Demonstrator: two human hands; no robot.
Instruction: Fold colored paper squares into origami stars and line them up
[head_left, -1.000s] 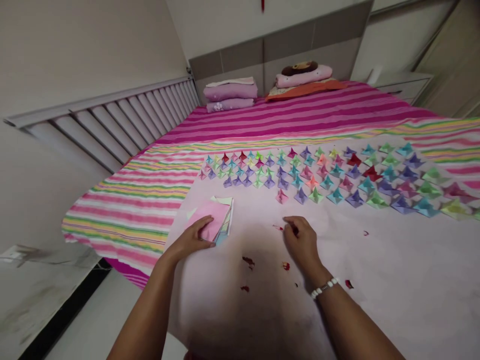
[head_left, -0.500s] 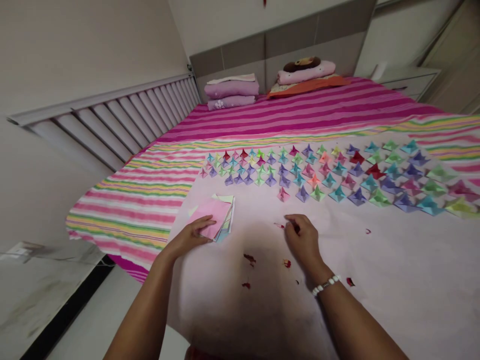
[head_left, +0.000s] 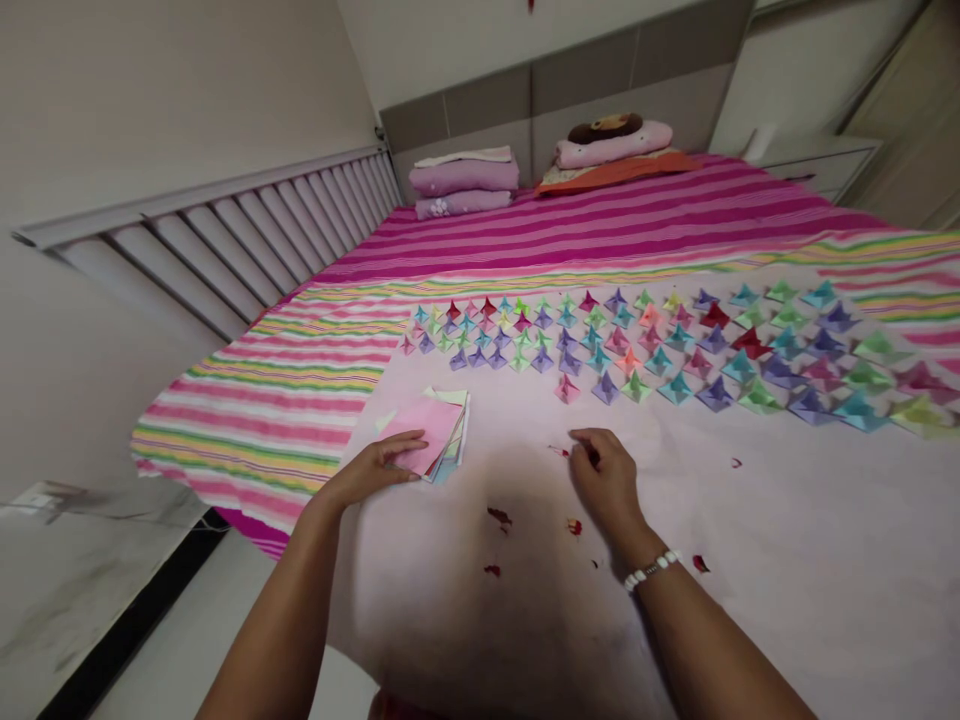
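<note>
My left hand (head_left: 369,470) rests on the near edge of a stack of coloured paper squares (head_left: 436,430) with a pink sheet on top; thumb and fingers pinch that top sheet's edge. My right hand (head_left: 606,478), a white bead bracelet on its wrist, lies on the pale pink cloth (head_left: 787,560) with the fingers curled; something dark red shows between its fingertips. Beyond both hands, rows of small folded paper shapes (head_left: 637,345) in many colours stand on the cloth.
Small red paper scraps (head_left: 497,517) lie scattered on the cloth near my hands. The cloth covers a bed with a striped sheet (head_left: 285,390). Folded purple blankets (head_left: 462,183) and a pillow (head_left: 615,145) lie at the headboard. A slatted rail (head_left: 225,245) runs along the left.
My left hand has slid slightly back toward me along the paper stack's near edge. My right hand has hardly moved.
</note>
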